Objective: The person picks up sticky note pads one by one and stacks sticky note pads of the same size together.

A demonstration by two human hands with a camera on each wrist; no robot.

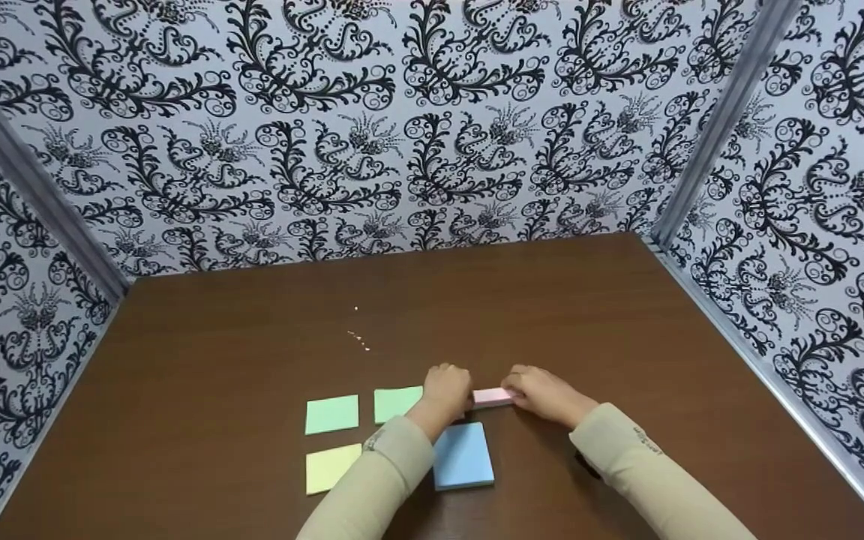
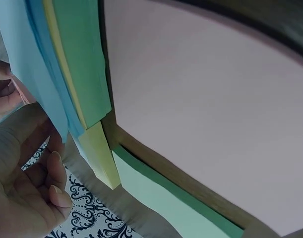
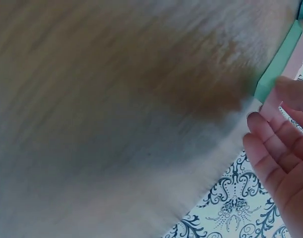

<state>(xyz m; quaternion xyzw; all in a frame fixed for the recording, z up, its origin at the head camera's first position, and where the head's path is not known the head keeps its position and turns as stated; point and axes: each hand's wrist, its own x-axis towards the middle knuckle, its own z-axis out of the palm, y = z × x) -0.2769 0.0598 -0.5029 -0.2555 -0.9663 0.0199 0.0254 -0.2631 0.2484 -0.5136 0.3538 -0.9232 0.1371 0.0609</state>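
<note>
Both hands hold a pink sticky-note pad (image 1: 492,397) by its ends. My left hand (image 1: 447,391) pinches its left end; my right hand (image 1: 548,393) grips the right end. In the right wrist view, a green layer (image 3: 277,64) lies against the pink one (image 3: 295,67), with the right hand's (image 3: 290,148) thumb across the edge. A blue sticky-note pad (image 1: 463,456) sits just nearer than the left hand. From the left wrist, the left hand (image 2: 27,168) is beside a blue pad (image 2: 30,59) with yellow and green layers.
Two green pads (image 1: 332,415) and a yellow pad (image 1: 327,469) lie left of the left arm, which partly covers the yellow one. A pale pink pad (image 2: 201,99) fills much of the left wrist view. Patterned walls (image 1: 372,150) border the brown table (image 1: 252,322).
</note>
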